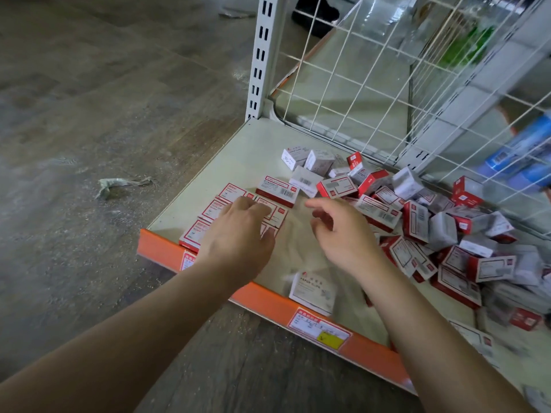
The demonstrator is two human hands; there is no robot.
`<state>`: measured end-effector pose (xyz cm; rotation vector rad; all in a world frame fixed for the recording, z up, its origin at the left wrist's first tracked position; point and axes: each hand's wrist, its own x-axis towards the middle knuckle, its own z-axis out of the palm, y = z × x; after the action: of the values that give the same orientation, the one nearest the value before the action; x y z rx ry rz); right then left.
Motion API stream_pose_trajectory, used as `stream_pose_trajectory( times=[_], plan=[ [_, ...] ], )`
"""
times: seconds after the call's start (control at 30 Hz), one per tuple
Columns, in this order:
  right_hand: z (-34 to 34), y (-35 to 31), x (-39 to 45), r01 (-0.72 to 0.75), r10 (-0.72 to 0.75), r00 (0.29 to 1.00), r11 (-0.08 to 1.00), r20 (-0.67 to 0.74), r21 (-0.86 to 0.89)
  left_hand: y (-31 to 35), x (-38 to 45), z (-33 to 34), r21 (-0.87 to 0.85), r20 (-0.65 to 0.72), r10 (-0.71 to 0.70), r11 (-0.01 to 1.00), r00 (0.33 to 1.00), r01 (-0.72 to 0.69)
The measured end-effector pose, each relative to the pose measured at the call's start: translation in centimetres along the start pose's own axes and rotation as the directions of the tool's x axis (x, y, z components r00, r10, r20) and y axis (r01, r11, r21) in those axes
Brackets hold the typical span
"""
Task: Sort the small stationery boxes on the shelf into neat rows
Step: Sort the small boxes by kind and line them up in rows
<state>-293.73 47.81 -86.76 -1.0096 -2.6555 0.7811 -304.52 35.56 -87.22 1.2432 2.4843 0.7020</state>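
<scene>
Boxes, small, red and white, flat in a started block (238, 210) at the left front corner of the shelf (238, 153): a few short rows, label side up, edges nearly flush, just behind the orange front lip (268, 302). One more box (278, 190) just behind the block, slightly askew, not yet squared in. Single box (313, 289) alone near the lip, between the forearms, blurred. Loose heap (447, 231) to the right: dozens tumbled on sides and ends, some stacked, reaching toward the wire mesh back (372, 84).

Left hand (238, 234) palm down on the block, fingers fairly straight and resting on the top faces, gripping nothing. Right hand (340, 231) in the air over bare shelf between block and heap, fingers loosely curled, thumb and forefinger apart, empty.

Step in hand, by the look of it: steadying the laid rows while reaching for the next box. Task early; most boxes still unsorted.

Next move likely calls for: a pinch on a near box from the heap's left edge or the askew one, a turn to label up, then a slide flush against the block without nudging the laid rows.

Beyond: slotted upright post (262, 55), grey floor with a crumpled scrap (119, 186), price tag (319, 329) on the lip.
</scene>
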Motion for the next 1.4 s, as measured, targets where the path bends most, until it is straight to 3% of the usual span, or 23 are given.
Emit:
stream_pose_trajectory(
  times=[0.27,0.6,0.83,1.13,1.4],
  plan=[
    [-3.3,3.6,-4.0,-0.110,0.107,0.990,0.994,-0.096,-0.024,3.8,-1.4,1.4,-0.046,0.064,0.119,0.992,0.991,-0.116],
    [-6.2,8.1,-8.1,-0.331,0.313,0.930,0.941,-0.193,-0.068,6.8,-2.9,3.8,0.061,0.215,0.209,0.972,0.954,-0.227],
    [-6.2,9.3,-8.4,-0.408,0.395,0.904,0.911,-0.161,-0.055,7.9,-2.9,4.3,0.031,0.294,0.246,0.963,0.923,-0.267],
    [-5.9,9.2,-7.6,-0.364,0.356,0.924,0.931,-0.139,-0.033,8.0,-2.1,4.5,-0.057,0.315,0.204,0.979,0.927,-0.196],
    [-6.1,9.4,-8.0,-0.266,0.248,0.928,0.964,-0.279,-0.026,7.2,-1.6,4.6,-0.108,0.275,0.150,0.986,0.950,-0.124]
  ],
)
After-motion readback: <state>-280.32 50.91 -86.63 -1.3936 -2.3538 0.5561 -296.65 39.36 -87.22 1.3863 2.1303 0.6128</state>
